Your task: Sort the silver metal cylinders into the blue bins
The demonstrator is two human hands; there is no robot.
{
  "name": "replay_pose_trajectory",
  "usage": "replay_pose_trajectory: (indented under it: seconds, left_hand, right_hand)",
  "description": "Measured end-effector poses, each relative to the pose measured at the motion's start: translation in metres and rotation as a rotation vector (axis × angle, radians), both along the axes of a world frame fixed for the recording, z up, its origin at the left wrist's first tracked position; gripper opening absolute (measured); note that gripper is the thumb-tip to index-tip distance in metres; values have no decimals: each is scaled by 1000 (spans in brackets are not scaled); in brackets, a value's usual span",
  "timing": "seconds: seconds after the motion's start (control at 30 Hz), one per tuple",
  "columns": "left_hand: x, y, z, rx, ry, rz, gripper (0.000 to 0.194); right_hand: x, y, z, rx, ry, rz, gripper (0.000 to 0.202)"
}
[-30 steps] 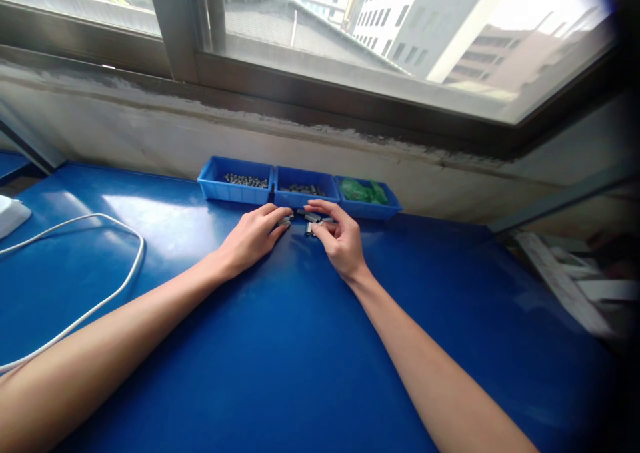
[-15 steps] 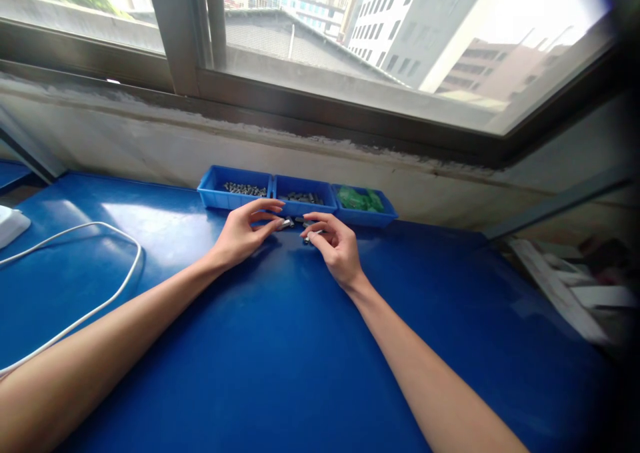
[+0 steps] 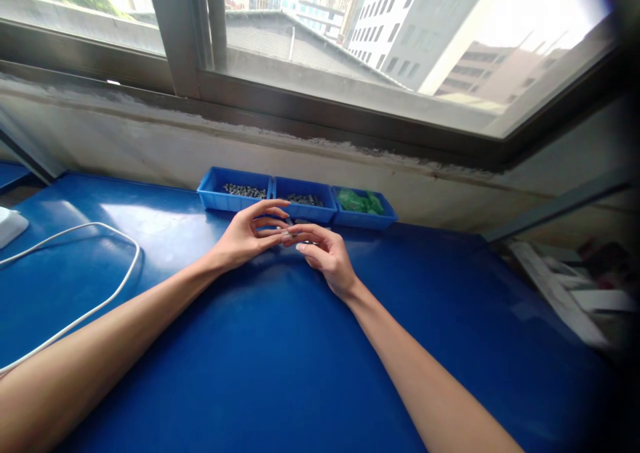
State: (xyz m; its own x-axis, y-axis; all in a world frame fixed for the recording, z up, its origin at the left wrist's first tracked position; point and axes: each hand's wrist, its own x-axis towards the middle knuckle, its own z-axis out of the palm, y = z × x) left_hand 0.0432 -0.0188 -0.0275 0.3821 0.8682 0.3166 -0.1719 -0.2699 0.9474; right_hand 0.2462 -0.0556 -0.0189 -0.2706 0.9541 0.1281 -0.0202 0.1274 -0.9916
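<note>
Your left hand (image 3: pixel 243 238) and right hand (image 3: pixel 325 256) have drawn together, fingers pinching small metal parts (image 3: pixel 293 234); open table (image 3: pixel 280 366) lies nearer you.

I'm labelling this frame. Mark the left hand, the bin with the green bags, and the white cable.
left hand (image 3: pixel 240 238), head view, on the back of the hand.
bin with the green bags (image 3: pixel 364 220), head view, on its front wall.
white cable (image 3: pixel 131 266), head view, on its bend.

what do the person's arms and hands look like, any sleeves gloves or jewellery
Both arms are bare along the whole length in view: no sleeves, gloves, watch or bracelets. The left hand and right hand show no rings that I can make out. Slim fingers, with fingernails that extend slightly past the fingertips.
</note>
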Motion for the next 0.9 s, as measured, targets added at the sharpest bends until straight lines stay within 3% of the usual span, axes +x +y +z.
replay_pose_trajectory:
  seconds: [0.13,0.3,0.43,0.6,0.73,0.9]
  left_hand:
    - [3,1,-1,46,27,66,60]
    - [6,4,-1,186,217,287,32]
    - [6,7,-3,281,371,400,20]
    - [6,6,-8,528,625,331,24]
    - [5,6,-12,664,744,257,25]
    - [3,7,-12,647,745,237,17]
  right_hand:
    - [1,0,0,62,-53,-109,24]
    - [6,7,4,172,-111,-238,25]
    - [10,17,10,205,-100,-286,37]
    - [18,19,14,244,-187,-271,56]
    - [23,12,10,317,-339,-373,34]
    - [20,3,7,432,-488,-510,18]
